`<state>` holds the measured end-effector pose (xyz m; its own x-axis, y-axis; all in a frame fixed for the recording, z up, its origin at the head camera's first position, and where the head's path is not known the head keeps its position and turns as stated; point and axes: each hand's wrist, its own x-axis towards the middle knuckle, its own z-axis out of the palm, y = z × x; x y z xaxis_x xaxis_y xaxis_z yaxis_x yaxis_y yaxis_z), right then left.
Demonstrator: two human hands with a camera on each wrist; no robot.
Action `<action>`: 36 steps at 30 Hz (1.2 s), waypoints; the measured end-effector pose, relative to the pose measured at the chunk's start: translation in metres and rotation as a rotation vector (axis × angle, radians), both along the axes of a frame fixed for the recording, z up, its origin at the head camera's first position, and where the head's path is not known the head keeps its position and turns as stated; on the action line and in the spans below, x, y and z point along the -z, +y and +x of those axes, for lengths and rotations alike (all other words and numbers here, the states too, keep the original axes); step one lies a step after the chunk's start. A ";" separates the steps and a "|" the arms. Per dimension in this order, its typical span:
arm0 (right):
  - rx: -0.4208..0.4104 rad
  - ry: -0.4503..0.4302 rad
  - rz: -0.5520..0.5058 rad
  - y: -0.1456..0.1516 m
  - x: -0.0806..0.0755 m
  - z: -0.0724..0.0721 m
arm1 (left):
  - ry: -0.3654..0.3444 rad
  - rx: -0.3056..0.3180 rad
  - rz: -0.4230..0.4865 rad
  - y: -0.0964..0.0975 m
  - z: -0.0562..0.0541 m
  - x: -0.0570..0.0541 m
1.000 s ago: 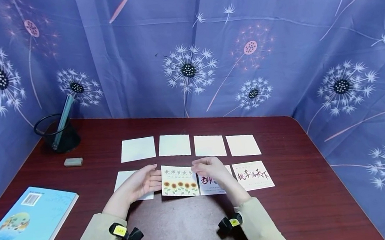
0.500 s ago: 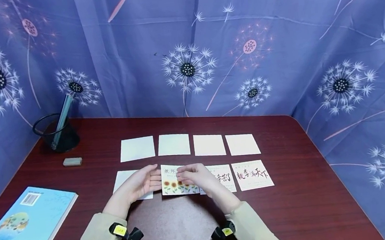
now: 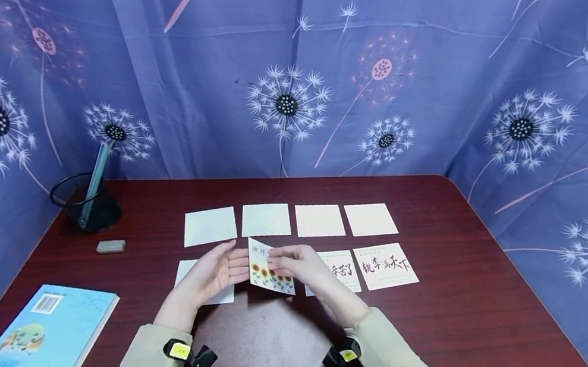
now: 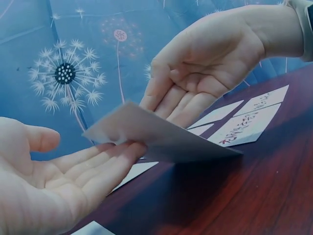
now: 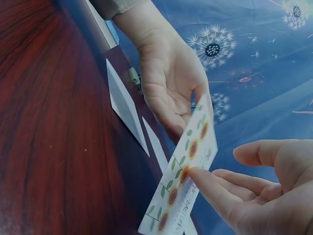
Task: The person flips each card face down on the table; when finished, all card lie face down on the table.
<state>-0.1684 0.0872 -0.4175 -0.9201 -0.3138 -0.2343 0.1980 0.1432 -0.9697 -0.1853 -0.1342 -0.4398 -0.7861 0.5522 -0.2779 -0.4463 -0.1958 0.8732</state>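
Note:
A greeting card printed with sunflowers (image 3: 261, 272) stands tilted up from the table, its left side raised. My left hand (image 3: 211, 277) has its straight fingers under the raised edge, against the blank back of the card (image 4: 156, 137), with the thumb held apart. On the printed face, the fingertips of my right hand (image 3: 303, 266) touch the sunflowers; in the right wrist view the thumb of that hand (image 5: 259, 188) stays off the card. Two cards with red lettering, one partly behind the right hand (image 3: 343, 271) and one further right (image 3: 386, 266), lie face up. A blank card (image 3: 222, 295) lies partly under the left hand.
Several blank white cards, such as the far-left one (image 3: 209, 226), form a row behind. A blue book (image 3: 42, 347) lies at the left, near a small whitish block (image 3: 110, 246) and a black mesh pen holder (image 3: 93, 207). Patterned cloth (image 3: 209, 96) hangs behind the table.
My right hand has moved left from the card's right edge onto its printed face. The sunflower card's left side has risen from the table, my left fingers rising with it.

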 end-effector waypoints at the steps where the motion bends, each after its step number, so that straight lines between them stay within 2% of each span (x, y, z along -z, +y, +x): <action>1: 0.006 -0.001 -0.010 0.000 -0.002 0.000 | 0.004 0.002 0.017 0.000 0.000 -0.002; 8: 0.020 0.024 -0.098 -0.001 -0.009 0.001 | -0.002 0.019 0.170 0.001 0.001 -0.014; 13: 0.013 0.072 -0.090 0.000 -0.011 0.002 | -0.014 0.033 0.241 0.003 0.004 -0.021; 19: 0.038 0.062 -0.078 0.001 -0.009 0.002 | 0.022 0.049 0.194 0.003 0.005 -0.022; 24: 0.043 -0.002 -0.143 0.003 -0.006 0.001 | 0.030 0.056 0.170 0.002 0.004 -0.020; 31: 0.007 -0.050 -0.180 0.010 0.007 -0.007 | 0.036 0.059 0.127 0.002 0.002 -0.011; 36: 0.000 -0.082 -0.120 0.017 0.014 -0.012 | 0.034 0.073 0.079 0.002 0.001 -0.002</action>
<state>-0.1809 0.1040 -0.4314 -0.8994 -0.3439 -0.2699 0.2777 0.0274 -0.9603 -0.1848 -0.1319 -0.4381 -0.7515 0.6270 -0.2053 -0.4322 -0.2327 0.8712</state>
